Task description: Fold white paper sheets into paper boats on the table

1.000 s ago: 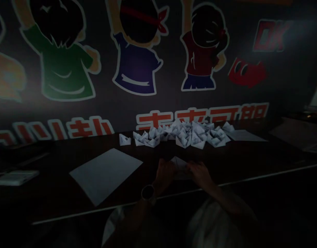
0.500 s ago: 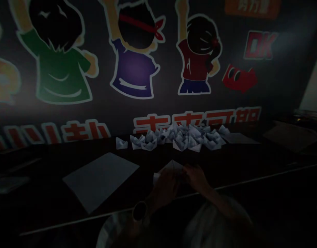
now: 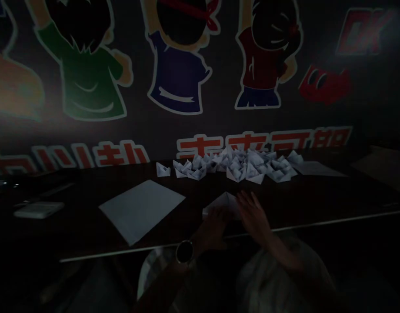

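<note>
grip of left hand (image 3: 211,230) unclear on one folded paper (image 3: 223,203), right hand (image 3: 254,217) open beside it.

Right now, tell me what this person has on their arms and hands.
The left hand and right hand are both bare, with no gloves. A round watch with a dark face sits on the left wrist; the strap is too dim to make out. The right wrist shows no watch.
</note>
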Demonstrator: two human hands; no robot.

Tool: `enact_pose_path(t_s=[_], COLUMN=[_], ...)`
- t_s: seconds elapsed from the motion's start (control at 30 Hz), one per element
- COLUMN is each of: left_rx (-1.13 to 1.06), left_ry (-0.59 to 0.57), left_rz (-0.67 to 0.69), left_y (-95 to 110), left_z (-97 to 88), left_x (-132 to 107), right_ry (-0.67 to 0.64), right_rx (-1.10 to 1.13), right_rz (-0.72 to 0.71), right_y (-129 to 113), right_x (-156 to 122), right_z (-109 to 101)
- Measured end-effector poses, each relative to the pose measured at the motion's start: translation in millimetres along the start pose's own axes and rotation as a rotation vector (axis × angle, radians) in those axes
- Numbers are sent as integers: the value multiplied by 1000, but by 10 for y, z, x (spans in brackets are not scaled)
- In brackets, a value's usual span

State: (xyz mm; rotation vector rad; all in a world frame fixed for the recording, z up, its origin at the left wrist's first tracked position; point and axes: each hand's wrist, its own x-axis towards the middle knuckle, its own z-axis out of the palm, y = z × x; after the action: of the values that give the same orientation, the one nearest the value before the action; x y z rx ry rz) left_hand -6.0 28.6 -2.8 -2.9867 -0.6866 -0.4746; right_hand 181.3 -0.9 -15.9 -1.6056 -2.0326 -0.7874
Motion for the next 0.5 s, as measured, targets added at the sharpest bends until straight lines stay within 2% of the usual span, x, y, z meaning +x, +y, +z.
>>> enact_pose_path(t_s=[0.07,0.2,0.5], left_rx=[2,-10,-23], left_ry=[2,9,19], left_rz=[3,26,45], left_y=[-10,-33,-22], left_z=[20,45,11], left_x=[-4,2,-10], right_ry=[29,45,-32], right_rx=[83,164,43], right_rz=[-57,-15,75], right_y=[-133,-238,177], right_x=[-104,-291,-589], right_z=[71,110,-72])
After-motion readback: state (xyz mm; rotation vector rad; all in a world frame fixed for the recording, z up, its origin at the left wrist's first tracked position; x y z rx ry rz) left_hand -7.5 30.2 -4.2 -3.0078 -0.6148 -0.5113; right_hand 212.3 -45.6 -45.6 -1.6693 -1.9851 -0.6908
